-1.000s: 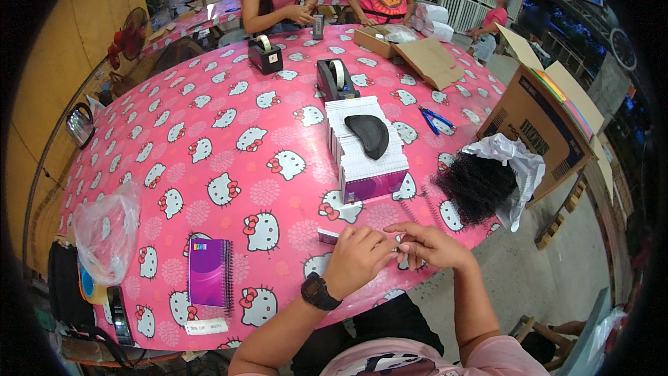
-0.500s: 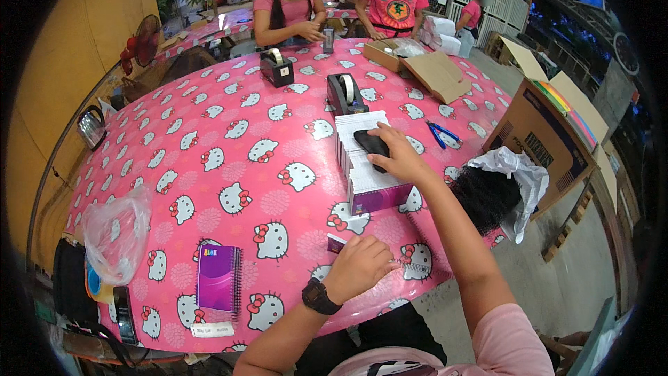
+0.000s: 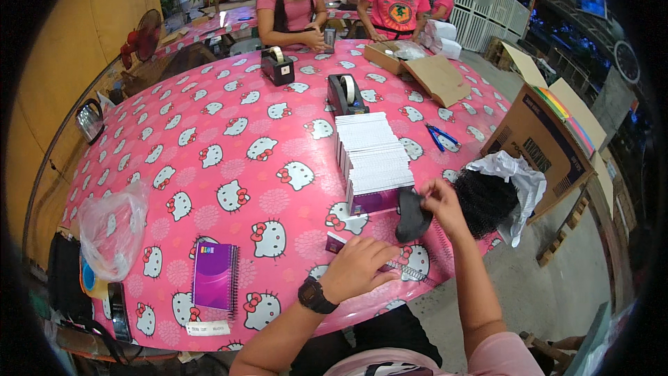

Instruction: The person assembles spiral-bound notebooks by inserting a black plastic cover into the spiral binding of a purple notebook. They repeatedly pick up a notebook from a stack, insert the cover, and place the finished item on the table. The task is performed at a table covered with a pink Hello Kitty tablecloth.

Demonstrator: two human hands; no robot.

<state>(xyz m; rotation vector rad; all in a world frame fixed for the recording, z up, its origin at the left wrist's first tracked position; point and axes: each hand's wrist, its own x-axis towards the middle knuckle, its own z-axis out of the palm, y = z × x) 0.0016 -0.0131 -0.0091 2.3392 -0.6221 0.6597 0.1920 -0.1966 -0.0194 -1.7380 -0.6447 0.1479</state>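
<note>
My left hand (image 3: pixel 358 264), a dark watch at its wrist, is closed over a small purple notebook (image 3: pixel 335 242). One corner shows past the knuckles; the hand hides the rest. A thin wire-like coil (image 3: pixel 415 273) extends rightward from near its fingertips. My right hand (image 3: pixel 445 203) pinches the edge of a limp black cloth-like piece (image 3: pixel 412 217), which hangs beside the front of the notebook stack. This long stack (image 3: pixel 372 150) of white-edged pages has a purple cover at its near end. A finished-looking purple spiral notebook (image 3: pixel 215 275) lies to the left.
Two black tape dispensers (image 3: pixel 346 95) (image 3: pixel 277 68) stand beyond the stack. Blue-handled pliers (image 3: pixel 442 138), a bundle of black coils (image 3: pixel 483 198) in white wrapping and a large carton (image 3: pixel 539 146) are at right. Clear plastic bag (image 3: pixel 115 230) and phone (image 3: pixel 120 312) lie left. Two people stand across the table.
My right hand has come nearer from atop the stack, bringing the black cloth-like piece off it to the front. My left hand has barely moved.
</note>
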